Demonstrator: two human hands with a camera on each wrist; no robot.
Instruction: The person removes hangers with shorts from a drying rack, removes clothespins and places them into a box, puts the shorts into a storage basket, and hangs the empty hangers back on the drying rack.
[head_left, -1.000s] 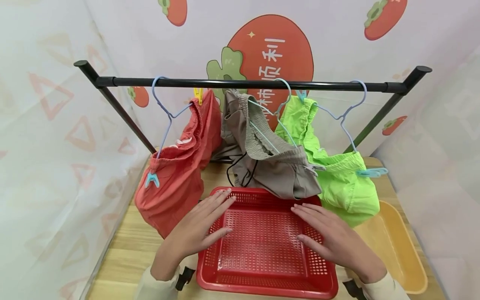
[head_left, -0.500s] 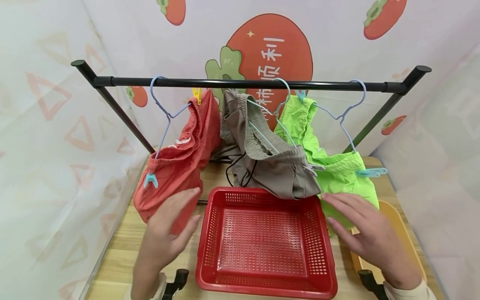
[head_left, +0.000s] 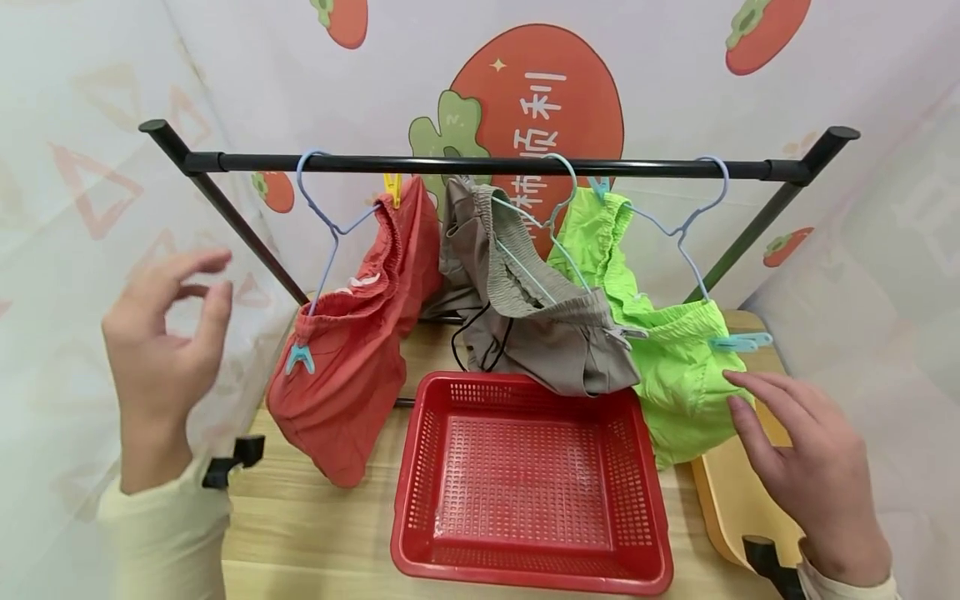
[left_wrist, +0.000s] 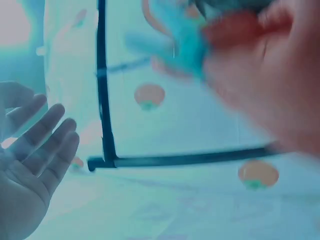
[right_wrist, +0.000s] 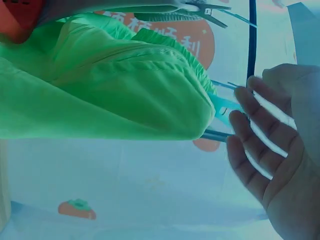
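Observation:
My left hand [head_left: 161,333] is raised left of the red shorts [head_left: 337,367], apart from them, with fingers loosely bent and nothing in them. A light blue clothespin [head_left: 300,358] pinches the near end of that waistband, a yellow clothespin [head_left: 393,187] the far end. In the left wrist view the shorts and clothespin are blurred. My right hand [head_left: 813,467] is empty too, its relaxed fingers close beside the lime green shorts [head_left: 686,383]. Just above those fingers a light blue clothespin [head_left: 741,342] juts from the waistband. Grey shorts [head_left: 540,325] hang on a hanger in the middle.
A black rail [head_left: 630,169] carries the three hangers. Below it a red mesh basket [head_left: 531,575] stands on the wooden table [head_left: 315,542]. At the right, partly under the green shorts and my right hand, lies a yellow tray [head_left: 716,508]. Fabric walls enclose the space.
Both hands have moved apart from over the red basket. The left went outward and up past the red shorts, the right outward beside the green shorts. The clothes and basket stay put.

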